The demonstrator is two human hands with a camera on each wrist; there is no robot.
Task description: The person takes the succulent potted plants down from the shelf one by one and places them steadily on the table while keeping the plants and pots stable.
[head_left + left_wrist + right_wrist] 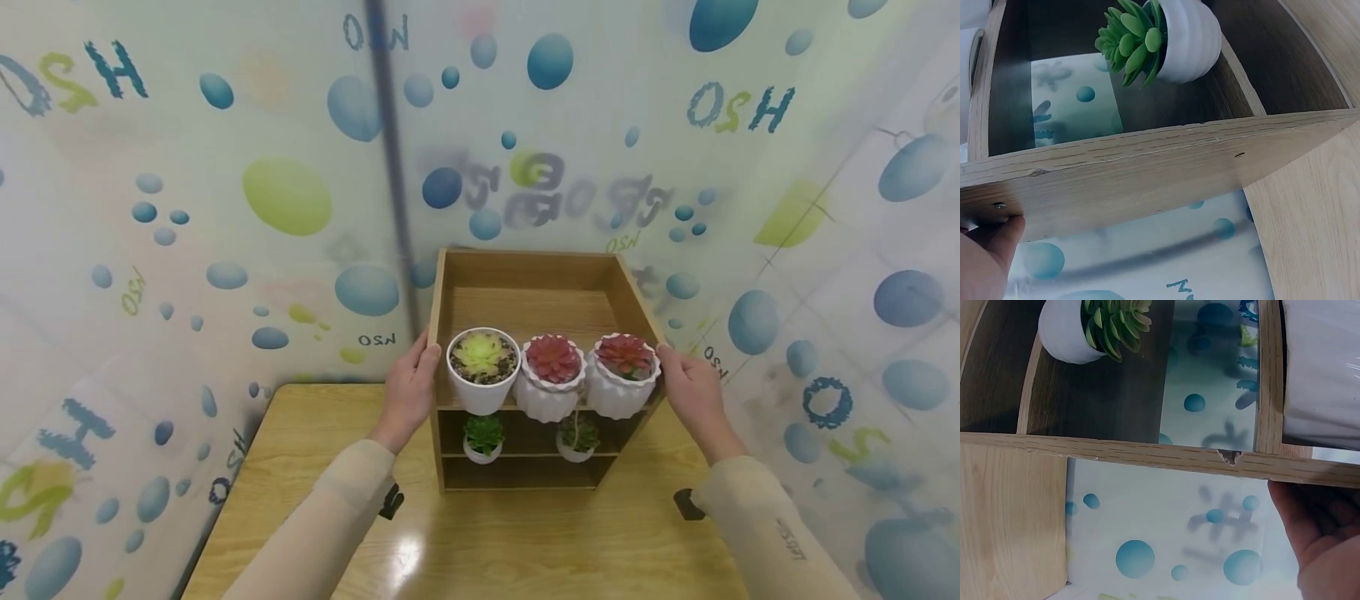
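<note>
Wooden shelf unit: it (525, 275) stood upright at the middle of the wooden table (465, 550), facing the camera; whether its base touched the tabletop, I could not tell.
Left hand: I had it (409, 387) clamped on the unit's left side panel, thumb near the front edge.
Right hand: I had it (692, 392) clamped on the right side panel, opposite the left – the front edge near it was chipped in the right wrist view.
Top tier: three white pots stood in a row along the front; the left pot (483, 396) held a yellow-green succulent, the middle pot (550, 402) and the right pot (619, 396) red ones.
Tier below: two small white pots stood apart, the left small pot (482, 455) with a bright green plant, the right small pot (576, 455) with a duller green one.
Arms: cream sleeves (330, 508) reached in from both sides, a small dark block showing beside each.
Backdrop: a pale wall covering (225, 200) was printed with blue and lime ovals – and mirrored "H2O" lettering.
</note>
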